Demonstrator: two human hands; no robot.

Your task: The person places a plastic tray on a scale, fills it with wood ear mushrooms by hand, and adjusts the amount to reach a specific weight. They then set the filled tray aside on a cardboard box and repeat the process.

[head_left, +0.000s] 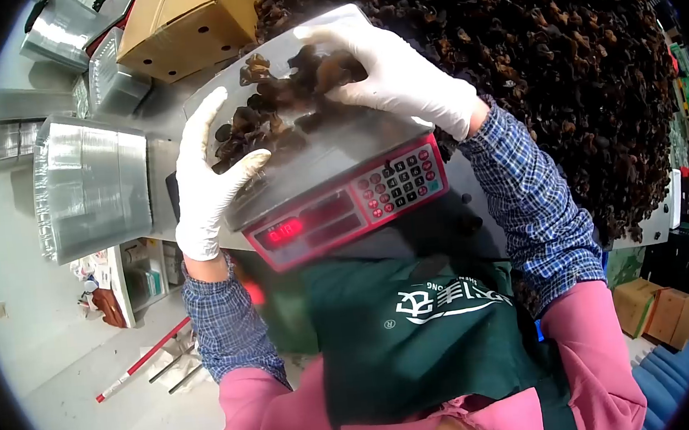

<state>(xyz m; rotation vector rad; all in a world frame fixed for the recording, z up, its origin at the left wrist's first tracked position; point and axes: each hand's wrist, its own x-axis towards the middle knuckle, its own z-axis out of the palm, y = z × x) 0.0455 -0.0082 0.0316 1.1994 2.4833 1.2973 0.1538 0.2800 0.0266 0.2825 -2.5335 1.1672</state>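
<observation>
Dark brown wood ear mushrooms (259, 124) lie in a loose heap on the metal pan (315, 158) of a red-framed digital scale (313, 229). Both hands wear white gloves. At the heap's left side is my left hand (208, 174), open, with thumb and fingers apart and curved around the edge of the pile. My right hand (402, 75) reaches over the pan from the right. Its fingers are spread from the thumb, with blurred mushroom pieces in the gap between them. Red digits glow on the scale's display, beside a keypad (397, 183).
A huge mound of wood ear mushrooms (545, 74) covers the surface at the right. Stacked clear plastic trays (92, 188) stand at the left, and a cardboard box (189, 28) sits behind the scale. More cartons (660, 312) rest low at the right.
</observation>
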